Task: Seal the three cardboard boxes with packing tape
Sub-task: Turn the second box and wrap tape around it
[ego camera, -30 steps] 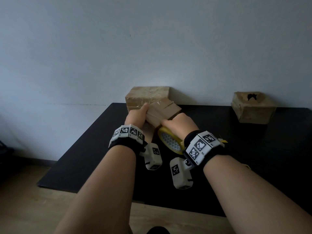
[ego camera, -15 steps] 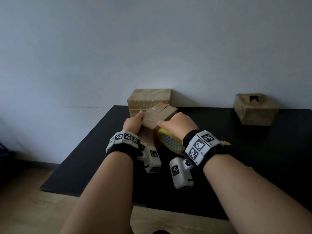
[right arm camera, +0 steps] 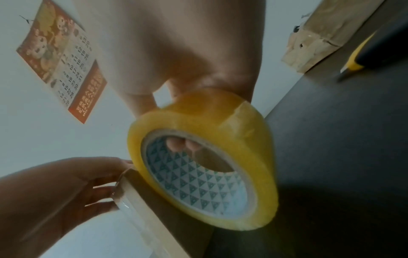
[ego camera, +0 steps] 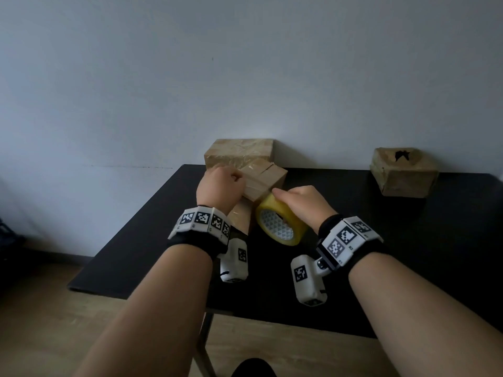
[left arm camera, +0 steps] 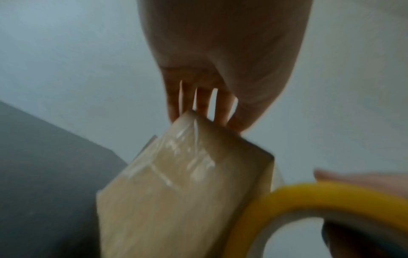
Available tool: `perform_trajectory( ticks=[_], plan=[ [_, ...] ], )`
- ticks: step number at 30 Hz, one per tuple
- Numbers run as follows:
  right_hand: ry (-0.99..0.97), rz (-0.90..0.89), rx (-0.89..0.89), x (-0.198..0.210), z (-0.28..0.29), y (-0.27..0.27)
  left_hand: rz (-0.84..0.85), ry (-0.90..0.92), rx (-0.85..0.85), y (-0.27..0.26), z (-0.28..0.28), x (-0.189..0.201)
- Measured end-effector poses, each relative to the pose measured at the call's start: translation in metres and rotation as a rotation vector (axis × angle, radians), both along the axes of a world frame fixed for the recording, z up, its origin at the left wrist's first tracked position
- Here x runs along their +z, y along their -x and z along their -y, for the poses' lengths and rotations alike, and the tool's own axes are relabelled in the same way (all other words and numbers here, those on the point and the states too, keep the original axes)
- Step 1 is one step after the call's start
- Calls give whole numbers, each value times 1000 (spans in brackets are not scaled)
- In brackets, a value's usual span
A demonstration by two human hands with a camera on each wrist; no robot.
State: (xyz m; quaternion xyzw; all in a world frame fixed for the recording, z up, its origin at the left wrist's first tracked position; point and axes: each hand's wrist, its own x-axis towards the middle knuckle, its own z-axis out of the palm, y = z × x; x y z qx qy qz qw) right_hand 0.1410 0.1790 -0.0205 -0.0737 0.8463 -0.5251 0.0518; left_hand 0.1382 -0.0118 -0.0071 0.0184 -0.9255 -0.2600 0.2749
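My left hand (ego camera: 226,186) grips the upper left end of a small cardboard box (ego camera: 262,179) and holds it tilted above the black table (ego camera: 408,254). In the left wrist view the fingers (left arm camera: 202,104) curl over the box's (left arm camera: 176,192) top edge, and shiny tape covers that face. My right hand (ego camera: 295,198) holds a yellow tape roll (ego camera: 280,223) against the box's near right edge. In the right wrist view its fingers pass through the tape roll's (right arm camera: 205,157) core. A taped second box (ego camera: 239,155) stands behind by the wall. A third box (ego camera: 402,174) sits at the far right.
A yellow-and-black utility knife (right arm camera: 357,57) lies on the table to the right, near the third box (right arm camera: 320,34). A calendar (right arm camera: 61,59) hangs on the wall. The table's left edge and front edge are close to my forearms.
My right hand has drawn the tape roll down and toward me along the box's right side. My left hand has shifted further over the box's top, and the box has tilted.
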Motion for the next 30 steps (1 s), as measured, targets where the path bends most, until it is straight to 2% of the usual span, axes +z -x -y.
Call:
perform_trajectory(
  ticks=[4, 6, 13, 21, 23, 26, 27, 30],
  plan=[
    [15, -38, -15, 4, 2, -1, 372, -27, -213, -11, 7, 15],
    [45, -59, -26, 6, 3, 0, 472, -40, -273, -14, 10, 16],
    [85, -229, -89, 23, 1, -4, 322, -233, -241, -15, 7, 2],
    [211, -210, -34, 35, -3, -8, 302, -298, -237, 0, 20, -4],
    [131, -191, -27, 29, -3, -6, 294, -305, -232, 2, 23, -4],
    [-179, -137, -46, 10, -8, -4, 294, -339, -222, 4, 27, -4],
    [-219, -108, -59, 4, -10, -4, 293, -332, -229, 5, 26, -4],
    [-146, -96, -76, -2, -13, -5, 296, -320, -241, 5, 24, -5]
  ],
)
